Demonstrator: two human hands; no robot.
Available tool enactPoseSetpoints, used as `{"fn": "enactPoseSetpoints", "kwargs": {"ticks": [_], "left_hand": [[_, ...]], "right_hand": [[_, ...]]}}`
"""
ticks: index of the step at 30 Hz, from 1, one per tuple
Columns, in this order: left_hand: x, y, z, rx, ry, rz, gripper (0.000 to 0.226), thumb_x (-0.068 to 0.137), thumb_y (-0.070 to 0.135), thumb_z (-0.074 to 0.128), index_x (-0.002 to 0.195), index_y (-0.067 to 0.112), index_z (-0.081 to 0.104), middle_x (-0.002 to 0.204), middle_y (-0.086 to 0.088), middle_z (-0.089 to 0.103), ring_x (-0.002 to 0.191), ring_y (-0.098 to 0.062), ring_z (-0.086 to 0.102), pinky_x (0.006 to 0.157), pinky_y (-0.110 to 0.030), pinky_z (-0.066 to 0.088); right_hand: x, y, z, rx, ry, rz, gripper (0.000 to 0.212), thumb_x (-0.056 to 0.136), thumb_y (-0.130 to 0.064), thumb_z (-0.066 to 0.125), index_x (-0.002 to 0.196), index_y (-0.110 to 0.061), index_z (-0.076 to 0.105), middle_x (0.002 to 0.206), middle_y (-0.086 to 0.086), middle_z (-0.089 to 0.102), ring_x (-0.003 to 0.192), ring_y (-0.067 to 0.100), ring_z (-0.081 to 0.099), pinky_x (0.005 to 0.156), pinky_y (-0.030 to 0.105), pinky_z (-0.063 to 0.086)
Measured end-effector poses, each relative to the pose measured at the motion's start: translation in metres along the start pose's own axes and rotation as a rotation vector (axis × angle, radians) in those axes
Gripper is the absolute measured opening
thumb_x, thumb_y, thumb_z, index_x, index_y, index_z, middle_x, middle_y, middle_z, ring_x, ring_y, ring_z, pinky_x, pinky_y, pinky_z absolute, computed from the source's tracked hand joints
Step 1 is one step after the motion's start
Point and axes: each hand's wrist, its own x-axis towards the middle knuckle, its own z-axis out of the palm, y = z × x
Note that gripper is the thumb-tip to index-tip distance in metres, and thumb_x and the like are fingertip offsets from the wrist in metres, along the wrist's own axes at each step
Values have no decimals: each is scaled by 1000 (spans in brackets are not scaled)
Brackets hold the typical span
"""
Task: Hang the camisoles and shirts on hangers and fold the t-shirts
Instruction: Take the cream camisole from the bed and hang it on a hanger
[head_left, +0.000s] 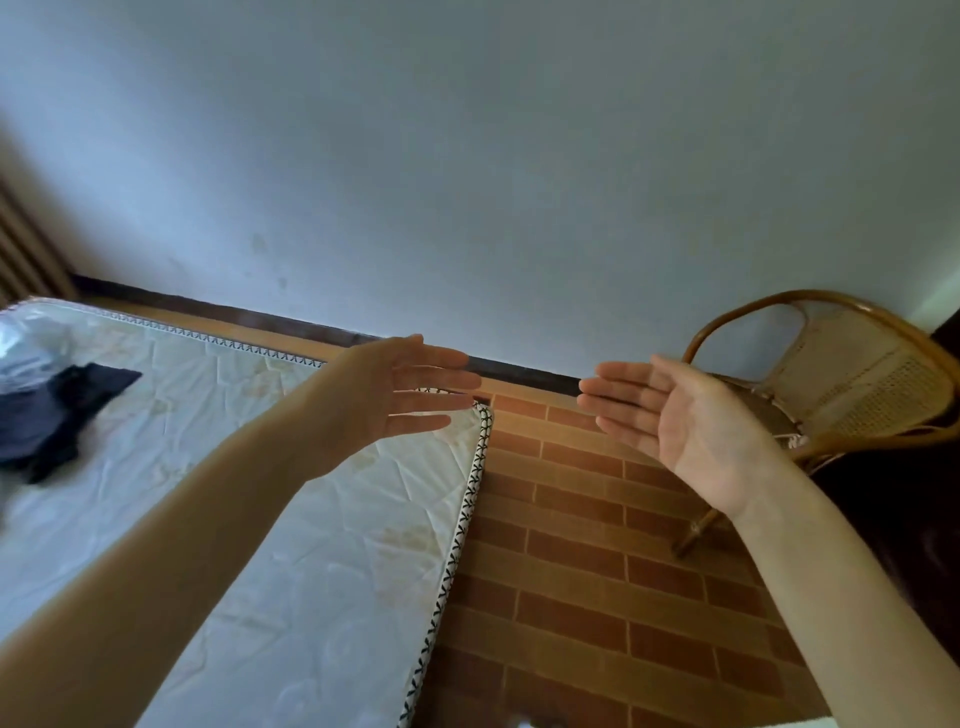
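Both hands raised in the air, fingers straight and spread, holding nothing — left hand (384, 400) over the mattress corner, right hand (675, 410) over the floor, palms turned toward each other, well apart. Dark garment (57, 415) lies crumpled at the far left of the mattress (311, 571), beside a clear plastic bag (26, 338); well away from both hands. Rattan chair (841, 384) stands right, just behind the right hand. Mattress edge with stitched trim runs diagonally down the middle — brick-pattern floor (597, 597) between it and the chair. Plain wall (467, 156) ahead.
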Motion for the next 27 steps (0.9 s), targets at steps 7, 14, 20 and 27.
{"fn": "enactPoseSetpoints", "kwargs": {"ticks": [7,14,20,27], "left_hand": [[85,17,3,-8,73,-6,44,104,30,32,124,5,62,119,-12,69,111,-29,66,101,-46,47],[208,59,41,-43,97,24,43,103,29,32,124,6,62,119,-12,70,110,-28,67,97,-43,52],[295,83,66,-77,102,8,44,102,30,32,124,6,61,119,-12,69,110,-29,67,96,-43,53],[400,99,77,-74,85,-39,43,103,30,32,123,5,62,119,-12,69,109,-30,67,99,-45,47]], "right_hand": [[95,-29,-33,18,-65,38,44,105,-32,33,112,-4,66,110,14,73,105,26,70,89,35,55],[195,-96,-97,-13,-81,20,45,106,-32,31,108,-6,67,109,12,74,103,25,71,90,35,56],[268,-140,-148,-24,-86,34,45,106,-31,31,110,-6,67,111,13,73,104,24,71,97,37,50],[344,-161,-193,-14,-55,70,44,106,-32,31,111,-7,67,110,11,73,102,23,71,94,36,52]]}}
